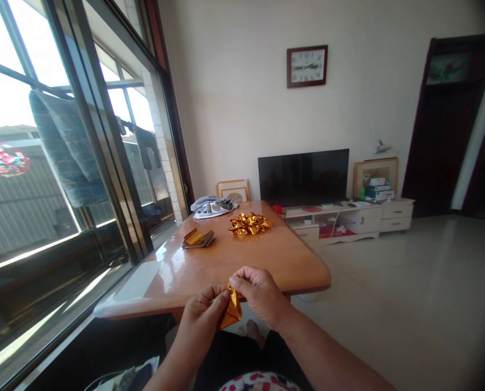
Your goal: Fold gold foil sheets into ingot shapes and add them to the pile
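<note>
A piece of shiny gold foil paper [233, 313], partly folded, hangs between my two hands at the near edge of the table. My left hand [207, 307] pinches its left side between thumb and fingers. From the right, my right hand [259, 293] grips the narrow top end, fingertips pressed together. Farther up the wooden table [209, 269] lies a pile of folded gold foil pieces [250, 223]. Left of that pile sits a stack of flat gold and brown paper sheets [198, 238].
Folded grey clothes [213, 207] lie at the table's far end. A large window [75, 108] runs along the left. Against the back wall, a television [304, 176] stands by a low white cabinet [368, 220]. Tiled floor [397, 293] stretches to the right.
</note>
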The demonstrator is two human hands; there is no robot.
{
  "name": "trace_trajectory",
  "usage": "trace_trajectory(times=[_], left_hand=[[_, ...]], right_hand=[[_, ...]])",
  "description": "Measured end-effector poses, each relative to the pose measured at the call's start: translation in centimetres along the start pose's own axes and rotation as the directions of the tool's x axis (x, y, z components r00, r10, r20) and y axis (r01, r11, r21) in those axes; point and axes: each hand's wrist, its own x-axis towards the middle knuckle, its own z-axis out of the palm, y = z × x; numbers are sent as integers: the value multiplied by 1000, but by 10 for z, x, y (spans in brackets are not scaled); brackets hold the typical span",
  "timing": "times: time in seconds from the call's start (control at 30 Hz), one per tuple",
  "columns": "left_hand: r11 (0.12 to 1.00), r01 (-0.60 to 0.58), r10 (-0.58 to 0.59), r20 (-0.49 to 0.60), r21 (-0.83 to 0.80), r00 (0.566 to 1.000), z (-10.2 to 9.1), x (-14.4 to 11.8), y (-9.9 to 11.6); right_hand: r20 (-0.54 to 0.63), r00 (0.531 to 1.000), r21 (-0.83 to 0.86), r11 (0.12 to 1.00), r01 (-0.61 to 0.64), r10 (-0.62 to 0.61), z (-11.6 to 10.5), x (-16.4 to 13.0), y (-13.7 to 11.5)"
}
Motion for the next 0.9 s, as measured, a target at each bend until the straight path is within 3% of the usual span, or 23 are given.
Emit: trace_trajectory(times=[0.37,0.9], left_hand=[[999,29,-27,50,-31,998,-3,1,-5],[997,76,-74,123,-13,990,-7,1,-11]], right_hand=[[124,985,198,970,-139,116,-10,0,-8],[133,986,72,991,-115,105,-18,-1,-7]])
